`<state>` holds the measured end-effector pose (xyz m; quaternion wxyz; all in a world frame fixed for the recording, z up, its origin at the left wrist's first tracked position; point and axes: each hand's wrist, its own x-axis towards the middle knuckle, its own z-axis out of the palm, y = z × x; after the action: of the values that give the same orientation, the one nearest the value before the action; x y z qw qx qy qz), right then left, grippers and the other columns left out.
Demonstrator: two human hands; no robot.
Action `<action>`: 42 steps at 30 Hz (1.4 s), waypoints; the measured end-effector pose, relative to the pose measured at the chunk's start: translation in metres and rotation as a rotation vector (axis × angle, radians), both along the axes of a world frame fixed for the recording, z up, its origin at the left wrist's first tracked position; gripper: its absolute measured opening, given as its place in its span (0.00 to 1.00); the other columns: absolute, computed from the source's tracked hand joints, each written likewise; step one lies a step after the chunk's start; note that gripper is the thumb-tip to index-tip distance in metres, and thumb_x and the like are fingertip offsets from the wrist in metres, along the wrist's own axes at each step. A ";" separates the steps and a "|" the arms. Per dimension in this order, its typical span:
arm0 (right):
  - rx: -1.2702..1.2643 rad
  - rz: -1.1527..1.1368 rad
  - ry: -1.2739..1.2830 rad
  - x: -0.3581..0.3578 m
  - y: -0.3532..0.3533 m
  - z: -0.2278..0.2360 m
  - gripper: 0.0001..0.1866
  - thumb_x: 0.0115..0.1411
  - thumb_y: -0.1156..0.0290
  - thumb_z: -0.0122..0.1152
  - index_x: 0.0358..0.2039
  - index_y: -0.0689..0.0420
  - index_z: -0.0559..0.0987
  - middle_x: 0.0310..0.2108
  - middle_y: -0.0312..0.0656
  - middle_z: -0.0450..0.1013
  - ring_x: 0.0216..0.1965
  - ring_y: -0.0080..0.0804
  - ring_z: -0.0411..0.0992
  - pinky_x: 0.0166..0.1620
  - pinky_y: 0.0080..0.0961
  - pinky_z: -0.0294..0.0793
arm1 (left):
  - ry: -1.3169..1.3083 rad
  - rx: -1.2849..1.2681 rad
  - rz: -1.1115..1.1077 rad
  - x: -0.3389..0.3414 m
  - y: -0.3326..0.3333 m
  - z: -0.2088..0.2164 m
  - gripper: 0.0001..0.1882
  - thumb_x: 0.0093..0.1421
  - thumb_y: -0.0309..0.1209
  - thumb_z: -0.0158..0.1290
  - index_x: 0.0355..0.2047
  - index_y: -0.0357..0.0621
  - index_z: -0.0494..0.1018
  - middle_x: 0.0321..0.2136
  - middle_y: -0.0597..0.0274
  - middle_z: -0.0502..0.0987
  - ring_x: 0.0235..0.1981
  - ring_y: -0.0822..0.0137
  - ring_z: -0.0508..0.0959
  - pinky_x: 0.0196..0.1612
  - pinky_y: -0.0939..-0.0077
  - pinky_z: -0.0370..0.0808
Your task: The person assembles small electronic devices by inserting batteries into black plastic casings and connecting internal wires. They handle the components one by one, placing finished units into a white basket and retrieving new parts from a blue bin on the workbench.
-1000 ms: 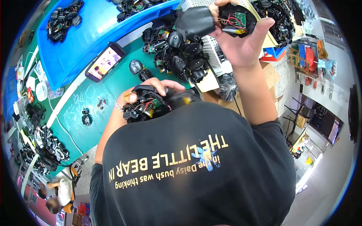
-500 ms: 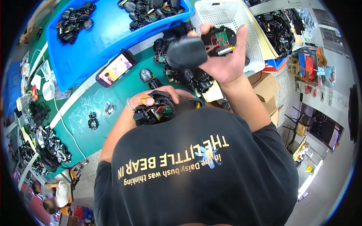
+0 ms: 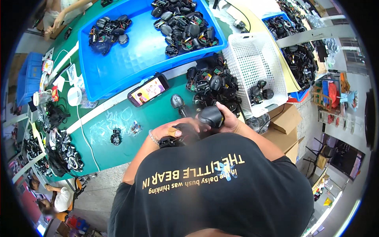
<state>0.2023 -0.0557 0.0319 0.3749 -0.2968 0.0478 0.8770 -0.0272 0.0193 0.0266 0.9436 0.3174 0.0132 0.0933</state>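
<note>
On the green bench [image 3: 106, 152], a blue tray [image 3: 136, 45]; a lit phone [image 3: 149, 91] just beside it; then the left hand [image 3: 184, 125], fingers curled over dark parts [image 3: 167, 142] – partly hidden; next a rounded black shell [image 3: 211, 116], the right hand's [image 3: 229, 121] fingers wrapped round it – near the bench's front edge; farther right, a white basket [image 3: 272, 75].

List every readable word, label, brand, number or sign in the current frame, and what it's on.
Shirt: two lines of gold lettering, upside down in view, with a blue flower print; legible, wording not copied here.
Phone: colourful picture; any text too small to read.
Black part in the right hand: no text I can make out.
</note>
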 end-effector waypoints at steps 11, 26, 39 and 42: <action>0.340 0.052 -0.851 0.010 -0.001 -0.027 0.13 0.55 0.69 0.60 0.39 0.60 0.73 0.32 0.37 0.74 0.36 0.24 0.72 0.43 0.22 0.69 | 0.019 -0.134 0.234 -0.018 -0.015 -0.009 0.32 0.47 0.54 0.57 0.45 0.43 0.71 0.56 0.29 0.56 0.59 0.42 0.59 0.57 0.52 0.63; 0.843 0.720 -1.365 0.040 -0.094 -0.059 0.26 0.40 0.85 0.54 0.44 0.57 0.74 0.50 0.46 0.66 0.47 0.49 0.67 0.47 0.37 0.68 | -0.001 -0.550 0.580 -0.036 -0.069 -0.018 0.32 0.48 0.55 0.56 0.46 0.45 0.70 0.57 0.32 0.53 0.61 0.38 0.53 0.51 0.32 0.65; 1.090 1.080 -1.692 -0.012 -0.077 -0.072 0.22 0.48 0.78 0.55 0.45 0.46 0.73 0.53 0.50 0.61 0.43 0.47 0.70 0.44 0.38 0.71 | 0.049 -0.578 0.594 -0.071 -0.103 -0.020 0.32 0.46 0.56 0.57 0.45 0.48 0.71 0.58 0.36 0.54 0.61 0.39 0.56 0.51 0.30 0.65; 1.221 0.768 -1.738 -0.009 -0.087 -0.082 0.22 0.48 0.78 0.54 0.47 0.53 0.68 0.42 0.46 0.64 0.37 0.47 0.70 0.39 0.41 0.69 | 0.018 -0.692 0.627 -0.074 -0.106 -0.018 0.32 0.46 0.56 0.58 0.46 0.49 0.71 0.59 0.38 0.54 0.60 0.40 0.57 0.51 0.30 0.65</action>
<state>0.1935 -0.1428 -0.0499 0.0688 -0.5683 -0.7603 0.3070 -0.1012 -0.0872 0.0087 0.9201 -0.0344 0.1471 0.3614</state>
